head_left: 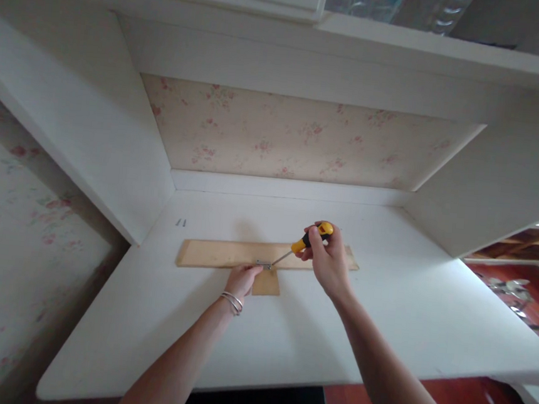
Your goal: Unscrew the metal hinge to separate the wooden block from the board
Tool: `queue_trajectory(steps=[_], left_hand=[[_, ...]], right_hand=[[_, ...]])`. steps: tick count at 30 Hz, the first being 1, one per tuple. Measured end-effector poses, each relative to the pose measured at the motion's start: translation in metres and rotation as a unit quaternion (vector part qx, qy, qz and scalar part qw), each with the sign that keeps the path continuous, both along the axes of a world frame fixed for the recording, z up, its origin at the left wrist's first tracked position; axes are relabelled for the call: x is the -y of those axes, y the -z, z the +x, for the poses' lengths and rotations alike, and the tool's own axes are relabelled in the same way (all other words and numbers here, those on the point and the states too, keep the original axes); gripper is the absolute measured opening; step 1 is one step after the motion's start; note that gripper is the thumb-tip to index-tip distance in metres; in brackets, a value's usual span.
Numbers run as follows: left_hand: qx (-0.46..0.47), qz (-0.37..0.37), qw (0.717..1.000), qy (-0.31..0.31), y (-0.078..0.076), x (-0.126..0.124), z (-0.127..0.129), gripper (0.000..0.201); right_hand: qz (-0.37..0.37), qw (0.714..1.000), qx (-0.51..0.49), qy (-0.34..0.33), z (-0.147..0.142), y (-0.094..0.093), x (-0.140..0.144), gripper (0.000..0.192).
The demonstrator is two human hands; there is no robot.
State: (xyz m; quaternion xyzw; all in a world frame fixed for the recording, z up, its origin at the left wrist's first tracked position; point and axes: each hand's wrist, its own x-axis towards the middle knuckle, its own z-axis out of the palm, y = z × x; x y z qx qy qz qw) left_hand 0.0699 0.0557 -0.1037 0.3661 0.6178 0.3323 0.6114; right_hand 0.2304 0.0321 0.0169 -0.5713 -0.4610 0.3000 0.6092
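Seen from my head camera, both of my bare hands work at the middle of a white desk (382, 312) set into a white alcove backed with rose-patterned wallpaper (298, 135). My right hand (328, 260) is wrapped closed around the yellow-and-black handle of a screwdriver (304, 241), thumb and fingers curled tight on the grip. Its thin metal shaft slants down and to the left, and the tip meets a small metal fitting (264, 264) at the near edge of a long wooden strip (218, 253).

That long wooden strip lies flat across the desk, running left to right, roughly parallel to the back wall. A smaller wooden piece (267, 283) butts against its near edge at right angles, just below the screwdriver tip, so the two form a T. My left hand (242, 279) rests on the desk just beside this smaller piece, fingers drawn together and pressed at the joint by the metal fitting; whether they pinch the fitting itself I cannot tell, since it is too small in this view. Thin silver bangles (232, 302) circle my left wrist.

Well apart from the work, toward the back left of the desk, two small dark screws (181, 222) lie side by side. At the right, beyond the desk edge, a red-brown floor (520, 299) shows.
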Motion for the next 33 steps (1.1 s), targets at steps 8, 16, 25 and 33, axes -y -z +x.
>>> queue_trajectory(steps=[8, 16, 25, 33], left_hand=[[0.014, -0.007, 1.000, 0.000, 0.006, -0.001, -0.003, 0.029], [0.013, 0.012, 1.000, 0.012, 0.010, -0.001, -0.004, 0.025], [0.008, 0.022, 0.999, 0.022, 0.010, 0.001, -0.005, 0.028], [0.021, 0.017, 0.999, 0.030, 0.003, 0.004, -0.004, 0.020]], right_hand=[[-0.030, 0.999, 0.040, -0.017, -0.009, 0.002, -0.008, 0.047], [-0.054, 0.993, 0.104, -0.005, -0.006, 0.003, -0.007, 0.044], [-0.094, 0.971, 0.210, -0.064, -0.002, -0.016, -0.014, 0.025], [-0.131, 0.861, 0.489, -0.048, -0.014, -0.045, -0.029, 0.040]])
